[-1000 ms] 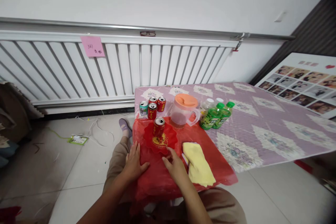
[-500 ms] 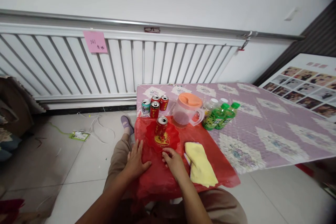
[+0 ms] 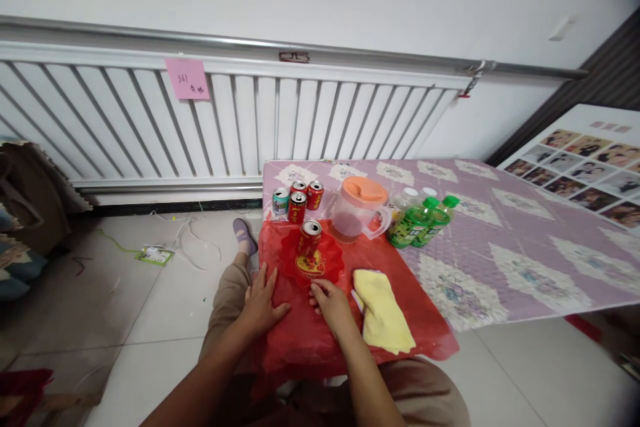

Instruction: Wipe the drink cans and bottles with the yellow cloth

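Observation:
My left hand (image 3: 261, 301) lies flat on the red cloth (image 3: 305, 340), fingers spread, left of a red scalloped plate (image 3: 327, 275). With its fingers curled and pinched, my right hand (image 3: 327, 300) is at the near rim of that plate. The fingertips appear to grip the rim, though the underside is hidden. An opened red drink can (image 3: 311, 238) stands upright on the plate, behind its gold printed design. To the right of my right hand lies a folded yellow cloth (image 3: 385, 313).
Several cans (image 3: 297, 208) stand behind the plate. A clear pitcher (image 3: 350, 210) with an orange lid is to their right, beside green-capped bottles (image 3: 413, 227). A patterned purple cover (image 3: 465, 260) stretches rightward. Behind it is a white radiator (image 3: 295, 120); cables (image 3: 190, 240) lie on the floor.
The view has shifted slightly, so the scene sits a little further right. Both hands, the plate and the can keep nearly the same places relative to each other.

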`<state>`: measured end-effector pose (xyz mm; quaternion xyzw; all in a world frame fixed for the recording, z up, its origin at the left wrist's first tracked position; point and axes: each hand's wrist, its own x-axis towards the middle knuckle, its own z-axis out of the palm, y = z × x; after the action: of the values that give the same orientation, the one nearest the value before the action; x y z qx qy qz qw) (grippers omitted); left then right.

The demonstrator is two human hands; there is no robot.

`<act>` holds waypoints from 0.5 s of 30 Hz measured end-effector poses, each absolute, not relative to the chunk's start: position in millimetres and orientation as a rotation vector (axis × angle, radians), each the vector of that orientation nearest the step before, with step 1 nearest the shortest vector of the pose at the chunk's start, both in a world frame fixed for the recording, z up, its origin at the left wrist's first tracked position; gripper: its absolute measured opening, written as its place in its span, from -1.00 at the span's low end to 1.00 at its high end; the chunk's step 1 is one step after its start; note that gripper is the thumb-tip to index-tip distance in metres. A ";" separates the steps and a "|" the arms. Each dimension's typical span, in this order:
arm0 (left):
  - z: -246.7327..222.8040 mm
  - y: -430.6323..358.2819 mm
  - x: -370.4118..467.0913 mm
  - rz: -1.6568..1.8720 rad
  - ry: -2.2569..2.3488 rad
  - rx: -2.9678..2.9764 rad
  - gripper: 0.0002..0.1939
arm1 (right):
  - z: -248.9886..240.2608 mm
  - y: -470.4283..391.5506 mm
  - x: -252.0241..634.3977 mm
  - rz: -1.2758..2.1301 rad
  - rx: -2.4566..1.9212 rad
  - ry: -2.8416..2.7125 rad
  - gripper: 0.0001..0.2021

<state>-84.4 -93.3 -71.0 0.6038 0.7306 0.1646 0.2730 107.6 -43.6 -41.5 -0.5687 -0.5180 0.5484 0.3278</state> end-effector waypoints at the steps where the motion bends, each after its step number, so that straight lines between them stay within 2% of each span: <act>1: -71.2 -93.2 -84.4 0.445 1.968 1.628 -0.04 | -41.6 -43.8 107.5 1.434 -1.488 -1.361 -0.77; 6: -73.9 -93.5 -84.0 0.460 1.985 1.632 -0.03 | -41.2 -46.5 111.8 1.405 -1.472 -1.404 -0.65; 11: -75.1 -93.8 -87.3 0.465 1.962 1.660 -0.04 | -39.7 -49.6 128.9 1.238 -1.504 -1.445 -0.59; 15: -67.1 -89.0 -96.2 0.468 2.037 1.648 -0.19 | -40.5 -45.8 142.9 1.065 -1.578 -1.455 -0.49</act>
<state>-96.2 -89.0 -67.1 0.6016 0.7433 0.1709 0.2377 142.9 -45.8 -40.5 -0.6132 -0.5655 0.4141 0.3642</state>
